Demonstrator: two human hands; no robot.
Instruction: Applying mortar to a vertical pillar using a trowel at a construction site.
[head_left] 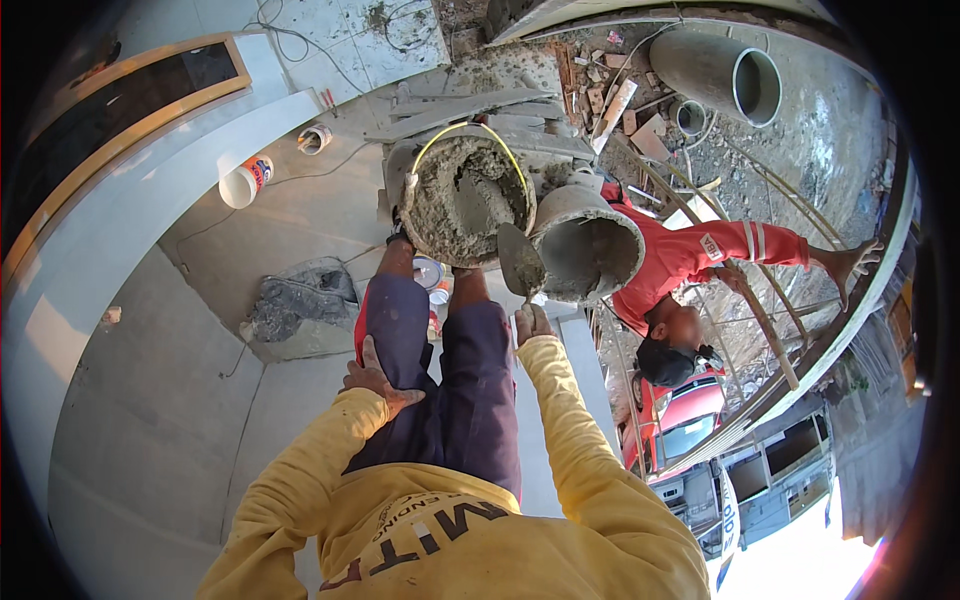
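Note:
My right hand [533, 323] is closed round the handle of a trowel [519, 260]. The trowel's grey, mortar-smeared blade reaches over the right rim of a bucket of wet mortar [440, 210] with a yellow handle [440, 133]. Inside, the mortar is hollowed in the middle. Against the bucket's right side leans a second, grey-coated bucket [590, 245], tilted with its mouth toward me and dark inside. My left hand [372, 382] rests on my left thigh, fingers apart and holding nothing.
A co-worker in a red shirt [690, 250] is close on the right, one arm stretched outward. Bamboo-like poles [765, 320] and a railing run past them. A dark plastic sack [300, 300] and white tubs [240, 185] lie at left. Large pipes [720, 75] and rubble lie beyond.

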